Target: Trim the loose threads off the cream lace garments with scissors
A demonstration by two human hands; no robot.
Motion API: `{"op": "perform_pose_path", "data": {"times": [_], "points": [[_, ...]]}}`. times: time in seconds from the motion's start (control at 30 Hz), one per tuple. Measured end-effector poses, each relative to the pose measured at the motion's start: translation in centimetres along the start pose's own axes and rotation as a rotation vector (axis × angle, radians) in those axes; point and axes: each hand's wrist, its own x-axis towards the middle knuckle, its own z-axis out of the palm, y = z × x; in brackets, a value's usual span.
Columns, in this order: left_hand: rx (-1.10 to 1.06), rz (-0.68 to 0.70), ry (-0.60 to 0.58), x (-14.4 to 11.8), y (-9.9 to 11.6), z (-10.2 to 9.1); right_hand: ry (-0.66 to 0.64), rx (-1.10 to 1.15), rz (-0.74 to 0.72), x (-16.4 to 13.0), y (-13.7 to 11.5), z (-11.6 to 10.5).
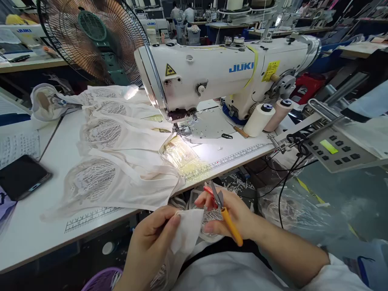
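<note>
Left hand pinches white fabric taut below the table; right hand grips thread snips, blades at its edge.

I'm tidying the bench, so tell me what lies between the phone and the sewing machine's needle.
In the head view, a row of cream lace garment pieces overlaps across the table between the phone and the sewing machine.

Beyond the hands, the white sewing machine read "JUKI" in blue; farther left, another machine showed "JUKI".
</note>
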Motion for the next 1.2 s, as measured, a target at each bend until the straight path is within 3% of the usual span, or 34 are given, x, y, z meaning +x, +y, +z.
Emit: {"op": "perform_pose_path", "data": {"times": [0.23, 0.4, 0.57, 0.77, 1.0, 1.2], "points": [[0.078, 0.012, 0.018, -0.4, -0.4, -0.8, 0.106, 0.283, 0.017, -0.1, 0.1, 3.8], [-0.018, -0.016, 0.041, -0.2, -1.5, -0.8, 0.134, 0.226, 0.099, 0.2, 0.1, 4.2], [-0.146, -0.100, 0.077, -0.3, -2.3, -0.6, 0.212, 0.142, 0.054, 0.6, -0.1, 4.3], [-0.179, -0.187, 0.171, -0.5, -2.5, -0.1, 0.191, 0.146, 0.039, 0.4, -0.1, 4.3], [-0.184, -0.121, 0.170, 0.1, -2.8, 0.2, 0.167, 0.284, 0.200, 0.5, 0.3, 4.8], [0.031, 0.046, 0.109, 1.3, -3.3, -0.6, 0.103, 0.214, 0.252, 0.5, 2.1, 5.0]]}}
